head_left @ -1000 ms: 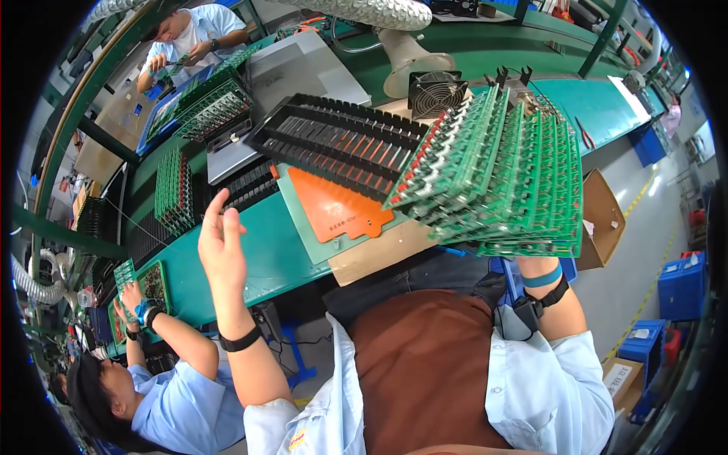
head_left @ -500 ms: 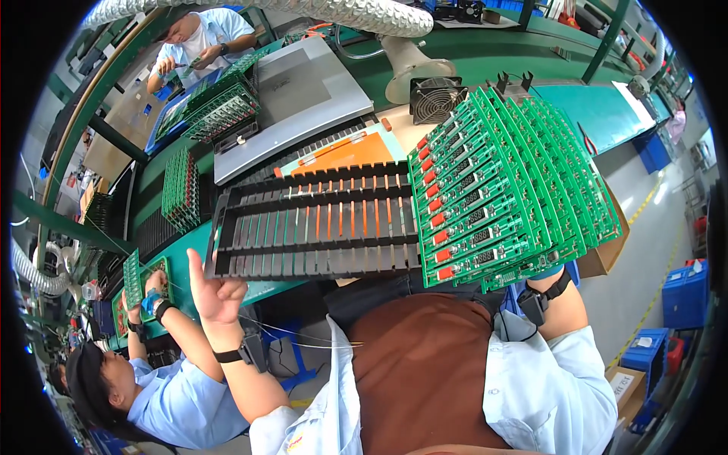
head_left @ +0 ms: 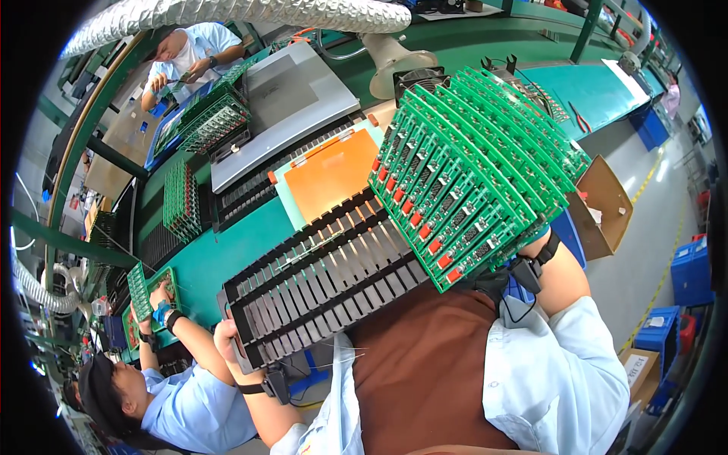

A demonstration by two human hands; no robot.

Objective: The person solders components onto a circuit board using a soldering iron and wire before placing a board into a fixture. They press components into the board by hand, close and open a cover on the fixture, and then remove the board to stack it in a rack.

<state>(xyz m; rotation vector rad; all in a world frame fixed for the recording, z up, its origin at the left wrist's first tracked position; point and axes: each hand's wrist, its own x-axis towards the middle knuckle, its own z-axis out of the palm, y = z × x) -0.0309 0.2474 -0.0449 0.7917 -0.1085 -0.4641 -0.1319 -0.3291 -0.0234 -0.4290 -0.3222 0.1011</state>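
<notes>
Blk rack in L hand

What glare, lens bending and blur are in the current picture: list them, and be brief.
Head view: pale sheen on the orange panel and bright streaks on the floor at right; head view: black fisheye corners, with the green post at left bowing; head view: the circuit boards look fairly crisp, while the far background at the right rim is too small and soft to read.
</notes>
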